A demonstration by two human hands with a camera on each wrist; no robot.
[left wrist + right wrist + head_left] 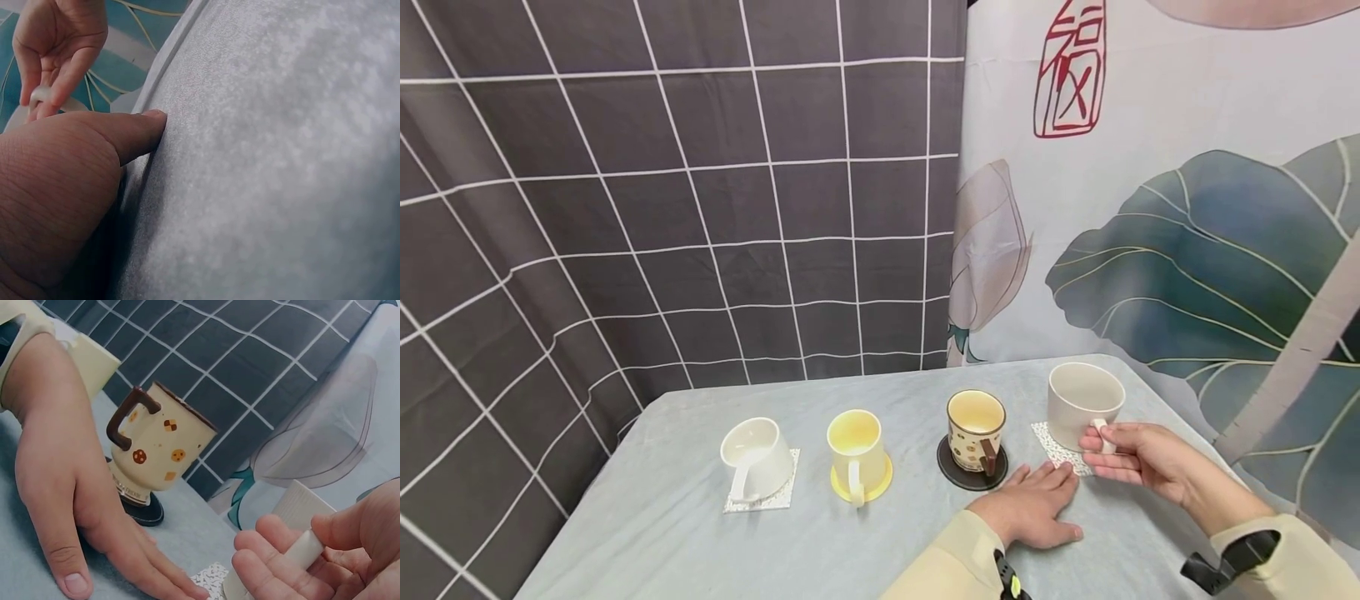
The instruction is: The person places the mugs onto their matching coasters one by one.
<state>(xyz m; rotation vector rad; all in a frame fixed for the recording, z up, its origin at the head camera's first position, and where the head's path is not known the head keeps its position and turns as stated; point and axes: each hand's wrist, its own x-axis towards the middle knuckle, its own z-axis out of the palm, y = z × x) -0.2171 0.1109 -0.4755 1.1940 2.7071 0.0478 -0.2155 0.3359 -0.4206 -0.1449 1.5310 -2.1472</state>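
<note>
At the right of the table in the head view, my right hand (1142, 462) pinches the handle of a white ribbed mug (1075, 408) between thumb and fingers. The mug stands upright over a square white patterned coaster (1060, 450), hiding most of it. My left hand (1030, 504) lies palm down on the table with fingers straight, its fingertips right at the coaster's near edge. Just beyond that hand, a cream mug (164, 440) with cookie prints and a brown handle stands on a round black coaster (951, 468).
Farther left, a yellow mug (853, 450) stands on a round yellow coaster (883, 479), and a white mug (767, 458) on a square white patterned coaster (781, 498). A grey cloth covers the table (700, 550). Behind hang a dark grid curtain (700, 208) and a lotus-print cloth (1150, 183).
</note>
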